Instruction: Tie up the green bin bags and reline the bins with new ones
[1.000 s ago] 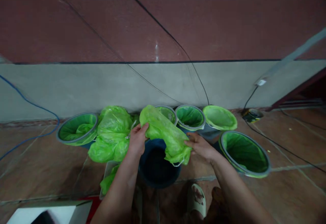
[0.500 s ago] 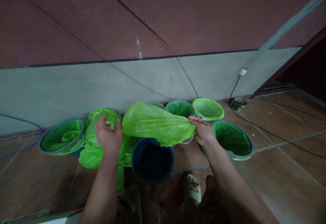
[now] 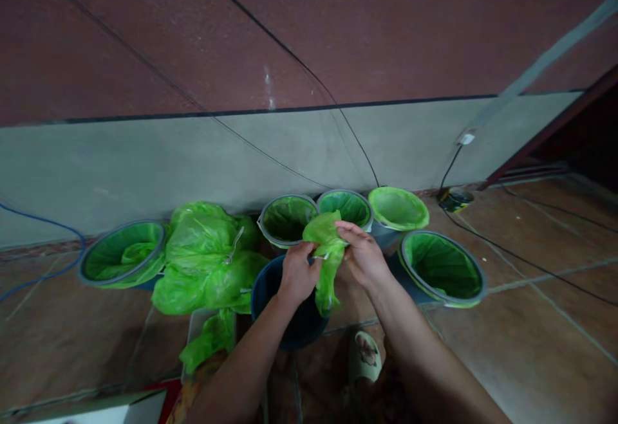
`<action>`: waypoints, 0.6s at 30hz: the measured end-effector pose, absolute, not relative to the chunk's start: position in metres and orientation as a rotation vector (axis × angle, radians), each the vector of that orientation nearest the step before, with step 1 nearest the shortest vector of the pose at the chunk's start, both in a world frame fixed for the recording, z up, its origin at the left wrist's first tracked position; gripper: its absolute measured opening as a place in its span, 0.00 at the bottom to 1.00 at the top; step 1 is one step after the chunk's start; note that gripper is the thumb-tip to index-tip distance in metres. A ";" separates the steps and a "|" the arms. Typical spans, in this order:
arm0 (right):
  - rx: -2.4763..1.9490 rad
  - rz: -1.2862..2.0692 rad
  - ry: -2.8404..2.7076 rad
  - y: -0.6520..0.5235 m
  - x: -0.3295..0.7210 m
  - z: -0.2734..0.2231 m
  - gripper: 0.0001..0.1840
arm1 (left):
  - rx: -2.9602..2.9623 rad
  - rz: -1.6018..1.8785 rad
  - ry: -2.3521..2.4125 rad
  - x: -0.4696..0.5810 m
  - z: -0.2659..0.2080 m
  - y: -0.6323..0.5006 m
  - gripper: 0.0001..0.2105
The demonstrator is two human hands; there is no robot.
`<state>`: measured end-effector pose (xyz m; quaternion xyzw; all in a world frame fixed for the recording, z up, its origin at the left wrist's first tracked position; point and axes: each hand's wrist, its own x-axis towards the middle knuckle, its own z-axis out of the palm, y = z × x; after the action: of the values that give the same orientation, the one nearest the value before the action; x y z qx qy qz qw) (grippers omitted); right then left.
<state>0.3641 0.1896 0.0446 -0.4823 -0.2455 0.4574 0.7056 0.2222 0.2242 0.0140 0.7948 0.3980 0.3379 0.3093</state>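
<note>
A crumpled green plastic bag (image 3: 328,276) hangs between my two hands, above an unlined dark blue bin (image 3: 263,292). My left hand (image 3: 299,269) is closed on the bag's left side, its fingertips pressed into the plastic. On the other side my right hand (image 3: 364,253) pinches the bag's upper right edge. A pale strip, perhaps a drawstring, shows near my left fingers. The lower end of the bag dangles loose over the bin's right side. My left forearm hides part of the bin.
Lined bins stand along the wall: one at left (image 3: 159,250), several behind my hands, and one at right (image 3: 483,279). Filled green bags (image 3: 203,263) are heaped left of centre. In front sits a tray (image 3: 196,324) with green plastic. A black cable (image 3: 526,266) crosses the floor.
The bag, puffed out and stretched sideways before, is now gathered small and hanging down. My left hand moved right from open air and closed on it. My right hand shifted slightly left.
</note>
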 end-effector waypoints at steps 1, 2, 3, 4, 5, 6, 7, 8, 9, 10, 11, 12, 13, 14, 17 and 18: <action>-1.063 1.027 -0.557 0.188 0.363 0.049 0.15 | 2.089 0.894 1.057 0.220 0.016 0.227 0.08; -1.055 1.043 -0.575 0.186 0.363 0.053 0.16 | 2.073 0.909 1.076 0.218 0.018 0.229 0.06; -1.053 1.064 -0.612 0.184 0.363 0.056 0.17 | 2.049 0.937 1.105 0.216 0.020 0.229 0.06; -1.060 1.082 -0.680 0.182 0.363 0.059 0.19 | 2.021 0.973 1.136 0.215 0.022 0.229 0.06; -1.078 1.087 -0.769 0.181 0.363 0.060 0.21 | 1.997 1.008 1.159 0.214 0.024 0.229 0.05; -1.107 1.066 -0.869 0.180 0.363 0.060 0.23 | 1.985 1.038 1.173 0.213 0.025 0.228 0.05; -1.145 1.011 -0.962 0.181 0.364 0.057 0.25 | 1.984 1.064 1.180 0.213 0.025 0.227 0.05; -1.190 0.929 -1.034 0.182 0.365 0.053 0.23 | 1.994 1.088 1.185 0.212 0.026 0.227 0.05; -1.238 0.832 -1.081 0.183 0.366 0.049 0.20 | 2.013 1.108 1.191 0.211 0.027 0.228 0.06; -1.283 0.728 -1.102 0.185 0.368 0.044 0.15 | 2.039 1.127 1.198 0.209 0.027 0.229 0.06; -1.322 0.624 -1.103 0.186 0.371 0.039 0.10 | 2.070 1.143 1.209 0.207 0.028 0.230 0.08; -1.356 0.525 -1.094 0.187 0.374 0.036 0.07 | 2.105 1.155 1.224 0.205 0.028 0.232 0.10; -1.385 0.427 -1.085 0.187 0.377 0.034 0.06 | 2.145 1.160 1.242 0.202 0.029 0.234 0.12; -1.410 0.328 -1.079 0.187 0.382 0.033 0.07 | 2.187 1.155 1.263 0.198 0.029 0.236 0.14; -1.472 0.056 -1.072 0.183 0.394 0.039 0.09 | 2.297 1.101 1.347 0.187 0.032 0.243 0.20; -1.491 -0.015 -1.071 0.181 0.397 0.041 0.10 | 2.318 1.083 1.377 0.184 0.033 0.246 0.21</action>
<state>0.3971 0.1815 0.0413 -0.6450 -0.4634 -0.0066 0.6075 0.1836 0.2457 0.0331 0.7921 0.4708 0.3702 0.1177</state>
